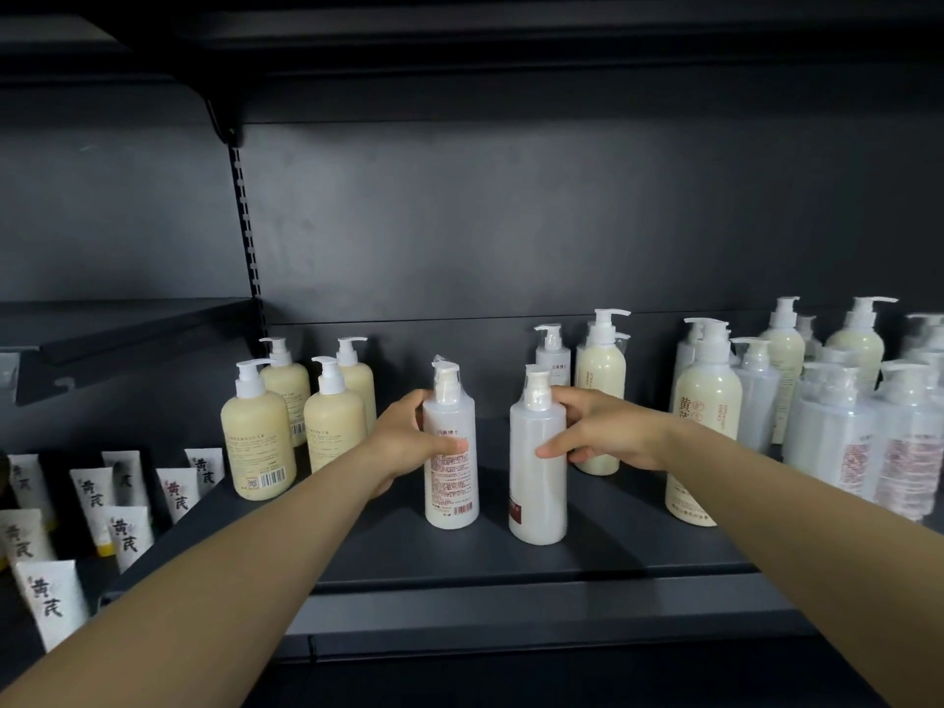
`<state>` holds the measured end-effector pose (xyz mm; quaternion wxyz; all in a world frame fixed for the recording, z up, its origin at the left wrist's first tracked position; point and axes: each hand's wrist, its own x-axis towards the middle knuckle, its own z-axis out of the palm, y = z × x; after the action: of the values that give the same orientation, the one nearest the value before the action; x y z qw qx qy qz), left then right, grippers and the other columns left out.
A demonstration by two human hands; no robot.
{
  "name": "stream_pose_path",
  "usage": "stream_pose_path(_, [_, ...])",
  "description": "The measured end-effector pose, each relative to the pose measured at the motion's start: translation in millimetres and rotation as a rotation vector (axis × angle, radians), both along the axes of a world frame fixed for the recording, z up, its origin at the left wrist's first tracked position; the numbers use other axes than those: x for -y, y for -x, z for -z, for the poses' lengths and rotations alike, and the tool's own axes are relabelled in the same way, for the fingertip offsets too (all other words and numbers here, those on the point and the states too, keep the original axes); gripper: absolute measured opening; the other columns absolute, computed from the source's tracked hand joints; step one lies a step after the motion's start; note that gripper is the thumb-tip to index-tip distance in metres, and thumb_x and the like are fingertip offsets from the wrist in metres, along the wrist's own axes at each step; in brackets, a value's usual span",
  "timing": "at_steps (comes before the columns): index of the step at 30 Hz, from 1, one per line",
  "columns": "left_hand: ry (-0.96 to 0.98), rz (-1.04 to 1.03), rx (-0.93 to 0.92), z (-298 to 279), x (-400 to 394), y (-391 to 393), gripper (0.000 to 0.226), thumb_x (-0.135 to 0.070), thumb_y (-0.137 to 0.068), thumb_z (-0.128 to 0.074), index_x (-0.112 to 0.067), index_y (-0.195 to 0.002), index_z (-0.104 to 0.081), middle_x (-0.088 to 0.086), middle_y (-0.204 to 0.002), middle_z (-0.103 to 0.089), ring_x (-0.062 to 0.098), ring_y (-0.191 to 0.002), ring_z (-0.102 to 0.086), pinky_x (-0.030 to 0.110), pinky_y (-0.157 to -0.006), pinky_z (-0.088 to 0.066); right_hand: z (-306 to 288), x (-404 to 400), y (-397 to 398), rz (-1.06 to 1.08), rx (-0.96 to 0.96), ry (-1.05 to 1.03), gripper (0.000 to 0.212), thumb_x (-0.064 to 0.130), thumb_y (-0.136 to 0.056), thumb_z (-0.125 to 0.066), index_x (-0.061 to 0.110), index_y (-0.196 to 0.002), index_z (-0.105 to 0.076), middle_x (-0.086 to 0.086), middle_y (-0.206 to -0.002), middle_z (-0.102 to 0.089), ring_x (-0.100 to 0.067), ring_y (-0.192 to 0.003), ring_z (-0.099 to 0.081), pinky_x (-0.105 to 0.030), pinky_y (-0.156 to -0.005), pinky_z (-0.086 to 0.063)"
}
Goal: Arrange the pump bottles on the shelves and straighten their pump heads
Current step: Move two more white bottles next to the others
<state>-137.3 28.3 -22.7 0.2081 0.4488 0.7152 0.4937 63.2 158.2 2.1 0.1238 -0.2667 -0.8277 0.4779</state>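
On the far left, on a lower dark shelf, stand the white squeeze tubes with black characters point(125, 534); they are no part of this work. Just to their right, on the dark grey metal shelf point(511, 564), four squat cream-yellow pump bottles point(258, 442) stand upright in two short rows. Their white pump heads point almost the same way, to the right, so I judge this group as finished or nearly so.

In the middle the work is going on. The left hand point(408, 442) grasps the tall white slim bottle with the red printed label point(452, 467), fingers behind and thumb across the front. Its pump head point(445, 383) is wrapped in clear film. Just beside it, the right hand point(597, 431) grasps the second tall white slim bottle with the plain side showing point(537, 477), and its fingers curl round the shoulder and the body. Both bottles stand upright on the shelf near the front, a little apart. They seem not yet set in line, and their labels face different ways.

Behind the right hand stand a small white pump bottle point(551, 350) and a tall cream one point(600, 380).

On the right, the crowd of cream and clear pump bottles point(817, 401) stands close and uneven, with heads pointing in several directions. I think most of the remaining work is there.
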Motion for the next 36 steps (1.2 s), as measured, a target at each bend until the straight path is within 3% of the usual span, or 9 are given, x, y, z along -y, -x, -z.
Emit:
stream_pose_path(8, [-0.043,0.007,-0.043,-12,28,-36,0.056,-0.008,-0.068,-0.079,-0.024,-0.114,-0.053,0.002,-0.113,-0.065,0.020,-0.105,-0.062,0.046,-0.095,-0.051,0,33,-37,0.159,-0.158,-0.090,0.054,0.011,-0.072,-0.080,0.017,-0.118,-0.053,-0.004,-0.111,-0.062,-0.016,-0.095,-0.061,-0.025,-0.071,-0.052])
stream_pose_path(11, [-0.074,0.031,-0.046,-22,36,-66,0.055,-0.007,-0.068,-0.079,-0.022,-0.114,-0.054,0.003,-0.112,-0.066,0.020,-0.104,-0.063,0.046,-0.095,-0.051,-8,47,-72,0.218,-0.178,-0.111,0.067,0.021,-0.067,-0.083,0.014,-0.124,-0.049,-0.003,-0.113,-0.063,-0.019,-0.101,-0.064,-0.036,-0.078,-0.059])
stream_pose_path(14, [-0.088,0.077,-0.043,-30,39,-103,0.055,-0.007,-0.069,-0.079,-0.020,-0.116,-0.054,0.003,-0.111,-0.066,0.019,-0.102,-0.063,0.045,-0.094,-0.051,-17,66,-113,0.283,-0.179,-0.163,0.055,0.021,-0.073,-0.080,0.012,-0.115,-0.047,0.005,-0.102,-0.059,-0.009,-0.091,-0.060,-0.026,-0.071,-0.056])
stream_pose_path(16, [-0.092,0.117,-0.040,-34,40,-131,0.052,-0.007,-0.069,-0.079,-0.022,-0.112,-0.053,0.000,-0.107,-0.065,0.018,-0.101,-0.063,0.044,-0.093,-0.052,-21,75,-145,0.334,-0.150,-0.212,0.055,0.024,-0.073,-0.080,0.015,-0.114,-0.045,0.009,-0.100,-0.055,-0.010,-0.092,-0.058,-0.028,-0.075,-0.056])
stream_pose_path(19, [-0.089,0.197,-0.022,-40,38,-176,0.049,-0.006,-0.072,-0.076,-0.024,-0.110,-0.052,-0.007,-0.097,-0.064,0.015,-0.096,-0.063,0.038,-0.089,-0.053,-27,83,-194,0.389,-0.117,-0.245,0.062,0.025,-0.072,-0.081,0.012,-0.120,-0.044,0.007,-0.107,-0.055,-0.012,-0.094,-0.059,-0.028,-0.073,-0.056])
stream_pose_path(21, [-0.080,0.249,-0.008,-44,34,-206,0.049,-0.006,-0.073,-0.076,-0.024,-0.112,-0.053,-0.003,-0.101,-0.065,0.018,-0.098,-0.064,0.039,-0.089,-0.053,-31,86,-229,0.443,-0.094,-0.265,0.074,0.028,-0.070,-0.082,0.008,-0.129,-0.043,0.002,-0.116,-0.054,-0.016,-0.095,-0.060,-0.025,-0.068,-0.055])
stream_pose_path(25, [-0.063,0.310,-0.016,-52,21,-260,0.054,-0.009,-0.072,-0.077,-0.020,-0.118,-0.052,0.002,-0.109,-0.065,0.022,-0.102,-0.063,0.042,-0.091,-0.053,-35,84,-298,0.553,-0.080,-0.302,0.085,0.036,-0.058,-0.086,0.008,-0.128,-0.047,-0.005,-0.115,-0.060,-0.021,-0.092,-0.066,-0.036,-0.075,-0.059])
stream_pose_path(30, [-0.079,0.371,-0.041,-63,-2,-319,0.059,-0.011,-0.072,-0.077,-0.020,-0.124,-0.050,0.002,-0.115,-0.064,0.022,-0.107,-0.061,0.043,-0.095,-0.050,-44,62,-374,0.672,-0.097,-0.286,0.067,0.024,-0.065,-0.085,0.008,-0.121,-0.051,-0.007,-0.106,-0.066,-0.023,-0.092,-0.067,-0.039,-0.078,-0.059])
stream_pose_path(36, [-0.110,0.385,-0.077,-68,-53,-386,0.060,-0.014,-0.072,-0.078,-0.023,-0.124,-0.050,-0.002,-0.113,-0.063,0.018,-0.102,-0.060,0.035,-0.084,-0.050,-50,15,-444,0.780,-0.130,-0.326,0.047,0.021,-0.067,-0.084,0.011,-0.103,-0.056,-0.005,-0.095,-0.067,-0.020,-0.085,-0.066,-0.037,-0.076,-0.058])
